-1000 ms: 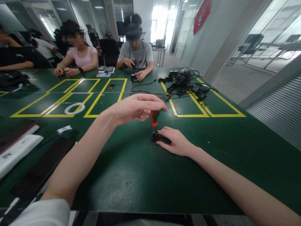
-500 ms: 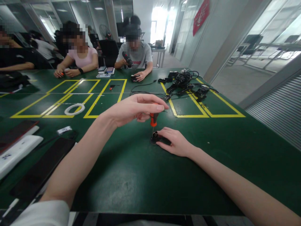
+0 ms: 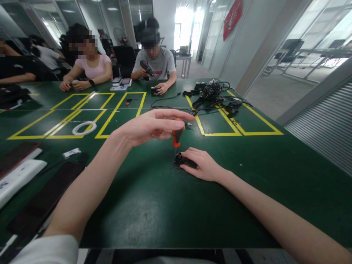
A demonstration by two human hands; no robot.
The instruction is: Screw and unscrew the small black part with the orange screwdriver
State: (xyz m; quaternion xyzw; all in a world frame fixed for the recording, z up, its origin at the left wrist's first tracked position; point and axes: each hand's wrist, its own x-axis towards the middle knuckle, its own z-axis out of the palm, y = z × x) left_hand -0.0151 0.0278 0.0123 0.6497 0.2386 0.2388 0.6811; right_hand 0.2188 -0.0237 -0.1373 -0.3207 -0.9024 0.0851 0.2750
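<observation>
My left hand [image 3: 154,126] is closed around the top of a screwdriver [image 3: 176,138] with an orange and dark handle. The screwdriver stands nearly upright, its thin shaft reaching down to a small black round part [image 3: 178,162]. That part lies on the green table and has a short tube sticking up from it. Thumb and fingers of my right hand [image 3: 202,164] grip the part from its right side. Whether the tip sits in a screw is too small to tell.
A white ring [image 3: 84,128], a white power strip [image 3: 20,181] and a dark phone-like slab [image 3: 45,200] lie to the left. Tangled black cables [image 3: 211,93] are at the far right. Across the table, a person [image 3: 154,64] holds a power drill [image 3: 146,68]; another person [image 3: 93,68] sits beside.
The whole view has shifted slightly, so everything appears a little further left. Both hands keep their hold on the screwdriver and the black part.
</observation>
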